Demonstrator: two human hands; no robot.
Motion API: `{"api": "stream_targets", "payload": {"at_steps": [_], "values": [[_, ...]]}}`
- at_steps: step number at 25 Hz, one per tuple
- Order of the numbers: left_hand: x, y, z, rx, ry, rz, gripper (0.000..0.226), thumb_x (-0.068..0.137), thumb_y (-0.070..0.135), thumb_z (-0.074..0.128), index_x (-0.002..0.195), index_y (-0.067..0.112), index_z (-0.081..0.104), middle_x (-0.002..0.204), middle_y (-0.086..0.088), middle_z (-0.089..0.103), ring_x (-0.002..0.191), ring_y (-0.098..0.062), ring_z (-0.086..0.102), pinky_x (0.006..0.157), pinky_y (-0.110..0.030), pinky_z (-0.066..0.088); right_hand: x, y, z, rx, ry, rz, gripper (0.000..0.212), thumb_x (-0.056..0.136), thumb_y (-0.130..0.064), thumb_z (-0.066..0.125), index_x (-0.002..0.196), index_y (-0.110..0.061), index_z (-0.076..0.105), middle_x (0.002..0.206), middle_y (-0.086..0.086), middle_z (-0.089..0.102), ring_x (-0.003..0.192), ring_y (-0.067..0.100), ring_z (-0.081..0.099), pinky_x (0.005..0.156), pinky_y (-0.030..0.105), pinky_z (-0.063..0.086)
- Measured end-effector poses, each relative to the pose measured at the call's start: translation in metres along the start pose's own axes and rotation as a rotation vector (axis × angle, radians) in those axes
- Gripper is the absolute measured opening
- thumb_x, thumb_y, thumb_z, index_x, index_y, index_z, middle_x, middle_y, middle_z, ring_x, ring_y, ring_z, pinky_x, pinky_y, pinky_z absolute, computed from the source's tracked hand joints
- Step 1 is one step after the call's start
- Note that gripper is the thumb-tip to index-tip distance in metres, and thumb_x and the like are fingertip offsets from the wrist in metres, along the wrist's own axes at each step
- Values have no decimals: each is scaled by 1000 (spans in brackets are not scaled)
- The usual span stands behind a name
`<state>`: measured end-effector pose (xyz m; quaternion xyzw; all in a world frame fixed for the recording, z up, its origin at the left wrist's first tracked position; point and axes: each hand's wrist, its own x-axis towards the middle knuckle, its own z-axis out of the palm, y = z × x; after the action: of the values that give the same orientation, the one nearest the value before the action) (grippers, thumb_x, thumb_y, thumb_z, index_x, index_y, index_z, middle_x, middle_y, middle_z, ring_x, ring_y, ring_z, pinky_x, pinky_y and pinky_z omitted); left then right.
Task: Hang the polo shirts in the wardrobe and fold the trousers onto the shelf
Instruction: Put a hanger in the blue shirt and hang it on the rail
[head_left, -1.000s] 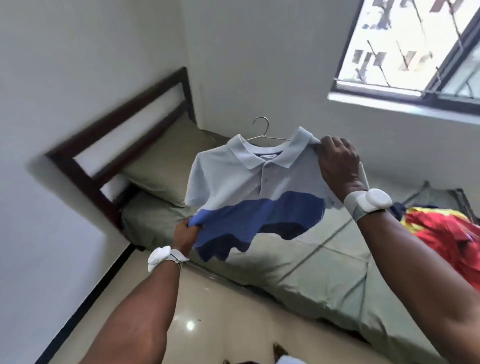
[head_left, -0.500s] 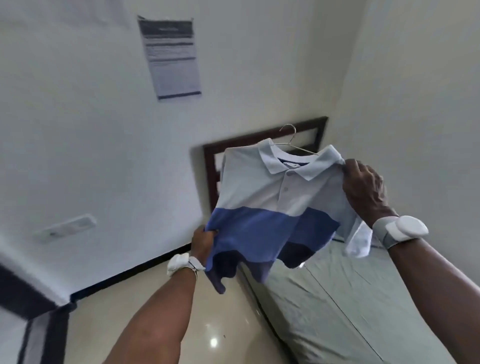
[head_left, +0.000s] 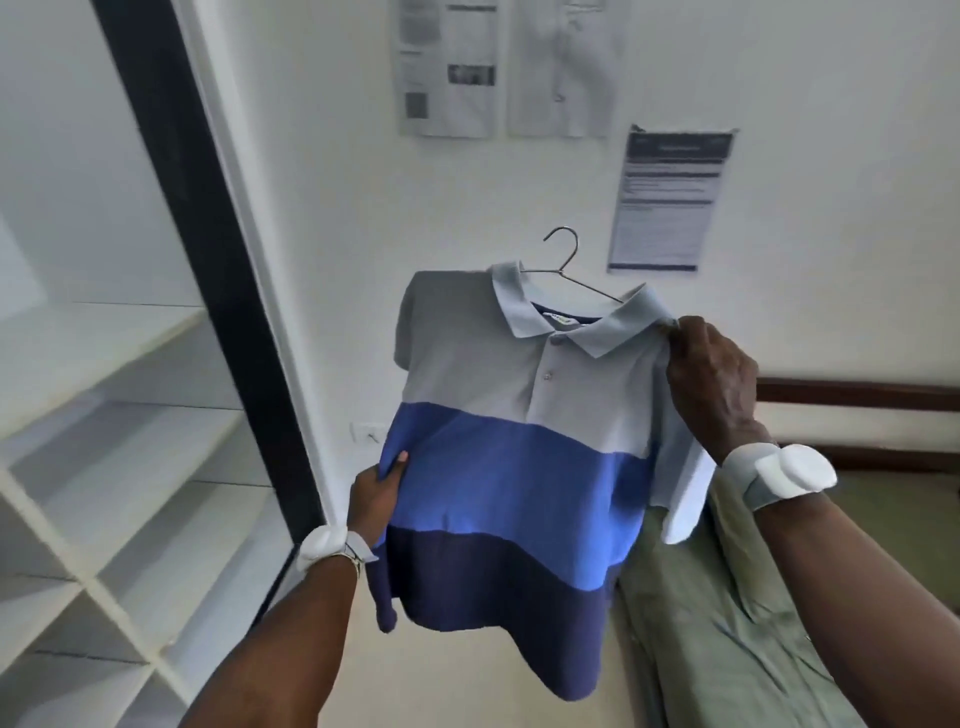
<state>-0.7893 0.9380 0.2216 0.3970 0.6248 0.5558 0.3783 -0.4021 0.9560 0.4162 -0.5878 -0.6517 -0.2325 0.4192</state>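
A polo shirt (head_left: 498, 467) with grey, blue and navy bands hangs on a wire hanger (head_left: 563, 260) in front of me, held up in the air. My right hand (head_left: 711, 384) grips its right shoulder beside the collar. My left hand (head_left: 376, 499) pinches the shirt's left edge at the blue band. The open wardrobe (head_left: 119, 441) with white shelves stands at the left, its dark door frame (head_left: 208, 249) just left of the shirt. No trousers are in sight.
A bed with an olive green sheet (head_left: 727, 623) lies at the lower right, its dark wooden frame (head_left: 857, 395) against the wall. Paper notices (head_left: 670, 202) are stuck on the white wall behind the shirt. A wall socket (head_left: 366, 432) sits low by the door frame.
The view has swung left from the bed and window to the wardrobe. Both hands keep their hold and have carried the shirt on its hanger over beside the wardrobe's frame.
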Motion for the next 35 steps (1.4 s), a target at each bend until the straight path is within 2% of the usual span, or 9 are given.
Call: {"api": "stream_targets", "payload": {"at_steps": [3,7,10,13,18,21,25,30,35], "values": [[51,9,-45,124,137,70,31,99,37,51,108,12,66,108,-11,69,99,-30,63,86,-36,47,40,-55,50,33,15,-94,19,95,-20,40,93,-6,53,79,19,61,65,42,58,53,35,36],[108,28,-108,153,328,99,38,103,34,43,121,4,60,116,-14,64,105,-32,59,89,-33,42,93,-133,112,118,36,-146,12,96,-15,45,92,-6,52,76,18,59,62,41,55,53,33,30],[150,47,-165,179,485,180,40,102,40,42,116,8,63,109,-16,67,101,-35,61,83,-36,44,137,-192,154,230,67,-182,12,98,-14,47,93,-5,52,77,18,60,63,41,55,54,33,30],[186,74,-210,153,625,227,44,102,48,37,99,13,62,95,-16,67,91,-37,61,75,-37,43,179,-242,182,293,90,-214,15,100,-17,46,92,-5,50,78,18,60,64,42,55,55,33,30],[260,132,-269,99,786,253,45,103,45,35,104,9,63,109,-16,66,101,-35,60,88,-40,44,265,-337,237,447,187,-297,20,101,-22,45,91,-5,51,78,18,62,63,41,55,54,33,28],[306,175,-305,119,895,277,42,102,41,38,81,10,56,97,-18,65,94,-37,59,84,-42,43,323,-393,268,501,223,-356,21,102,-24,42,94,-6,51,80,18,63,64,41,57,55,33,29],[355,229,-359,125,967,283,44,99,45,43,86,7,60,99,-18,67,95,-36,61,87,-44,48,406,-463,296,550,237,-431,19,101,-21,38,98,-6,49,83,18,64,68,41,58,56,35,30],[397,288,-426,123,1037,361,43,98,46,49,76,9,58,84,-14,66,78,-33,61,71,-39,47,502,-549,324,533,333,-578,17,101,-18,36,103,-7,48,82,18,62,65,40,57,55,35,31],[421,340,-488,119,1042,453,43,98,44,51,86,5,64,88,-12,68,81,-30,64,73,-38,49,563,-622,333,536,451,-623,21,100,-18,34,105,-5,50,80,22,60,62,42,56,55,37,32]]}}
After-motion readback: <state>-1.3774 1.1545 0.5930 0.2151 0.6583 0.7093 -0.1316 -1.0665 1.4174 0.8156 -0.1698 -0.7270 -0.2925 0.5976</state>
